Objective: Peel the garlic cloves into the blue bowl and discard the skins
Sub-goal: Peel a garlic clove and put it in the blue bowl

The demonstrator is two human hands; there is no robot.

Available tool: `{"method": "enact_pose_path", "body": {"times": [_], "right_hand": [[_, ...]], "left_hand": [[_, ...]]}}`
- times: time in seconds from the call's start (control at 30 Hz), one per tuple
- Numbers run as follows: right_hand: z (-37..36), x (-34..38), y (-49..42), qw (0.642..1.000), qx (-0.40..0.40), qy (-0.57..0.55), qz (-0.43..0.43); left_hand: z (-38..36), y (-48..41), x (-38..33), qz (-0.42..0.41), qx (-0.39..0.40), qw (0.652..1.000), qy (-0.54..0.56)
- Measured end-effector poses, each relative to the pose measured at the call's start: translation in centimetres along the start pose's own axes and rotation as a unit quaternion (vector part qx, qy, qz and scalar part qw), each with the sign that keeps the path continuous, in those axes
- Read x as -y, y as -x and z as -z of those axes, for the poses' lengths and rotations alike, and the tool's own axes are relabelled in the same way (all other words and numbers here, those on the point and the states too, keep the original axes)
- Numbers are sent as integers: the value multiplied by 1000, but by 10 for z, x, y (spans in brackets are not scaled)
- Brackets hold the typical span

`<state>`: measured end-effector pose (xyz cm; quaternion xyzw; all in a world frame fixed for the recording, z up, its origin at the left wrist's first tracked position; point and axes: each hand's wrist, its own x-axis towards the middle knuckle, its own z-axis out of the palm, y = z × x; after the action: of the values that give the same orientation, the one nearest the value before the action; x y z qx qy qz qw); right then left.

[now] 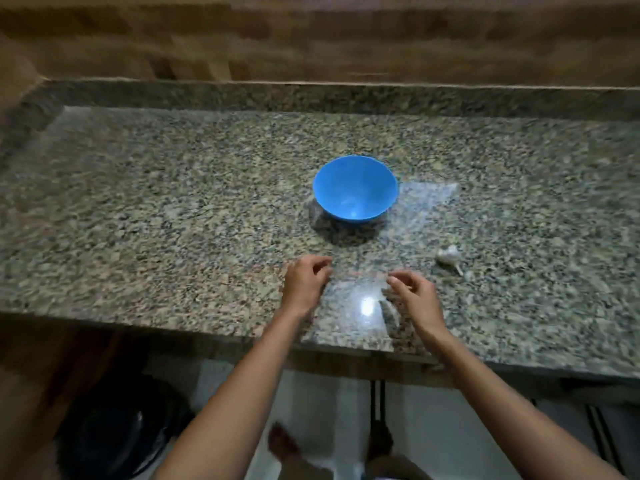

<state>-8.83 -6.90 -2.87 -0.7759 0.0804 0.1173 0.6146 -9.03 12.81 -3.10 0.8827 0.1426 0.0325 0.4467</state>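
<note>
Head view shows the garlic (pixel 449 256) lying near the front edge of the stone counter (pixel 173 202), to the right of both hands. It looks light, dry and papery, so pinch its fat round part gently. The left hand (pixel 306 285) and right hand (pixel 414 297) hang loosely curled, holding nothing. The blue bowl (pixel 355 181) sits mid-counter. A brown wall (pixel 311 46) stands behind.

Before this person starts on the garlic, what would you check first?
1. Blue bowl upright, nothing seen inside: ok.
2. Garlic bulb whole, lying on the counter right of the bowl: ok.
3. Left hand free, fingers loosely curled: ok.
4. Right hand free, nearer the garlic: ok.
5. Somewhere for skins: dark round shape below the counter, maybe a bin: cannot tell.
</note>
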Motion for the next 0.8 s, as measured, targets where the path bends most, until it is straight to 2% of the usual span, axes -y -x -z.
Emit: {"method": "enact_pose_path", "body": {"times": [0.17, 0.3, 0.4, 0.47, 0.53, 0.6, 0.63, 0.7, 0.8], "right_hand": [[3, 4, -15, 999, 34, 19, -21], [-3, -1, -23, 997, 20, -43, -56], [-3, -4, -24, 990, 9, -103, -92], [0, -3, -26, 988, 3, -114, -101], [4, 0, -31, 991, -10, -107, -86], [8, 4, -35, 993, -20, -95, -68], [11, 6, -35, 994, -24, -88, -64], [17, 8, -36, 995, -37, -78, -58], [31, 6, -33, 994, -68, -78, -44]], "left_hand": [[-22, -17, -7, -77, 88, 987, -111], [-33, -31, -9, -171, 90, 956, -219], [-34, -33, -16, -200, 103, 938, -264], [-31, -29, -35, -234, 87, 947, -201], [-21, -35, -69, -263, 12, 961, -80], [-12, -63, -97, -238, -78, 968, -23], [-10, -83, -103, -206, -87, 974, -25], [-13, -116, -103, -121, -34, 988, -92], [-25, -138, -87, -26, 75, 979, -186]]}}
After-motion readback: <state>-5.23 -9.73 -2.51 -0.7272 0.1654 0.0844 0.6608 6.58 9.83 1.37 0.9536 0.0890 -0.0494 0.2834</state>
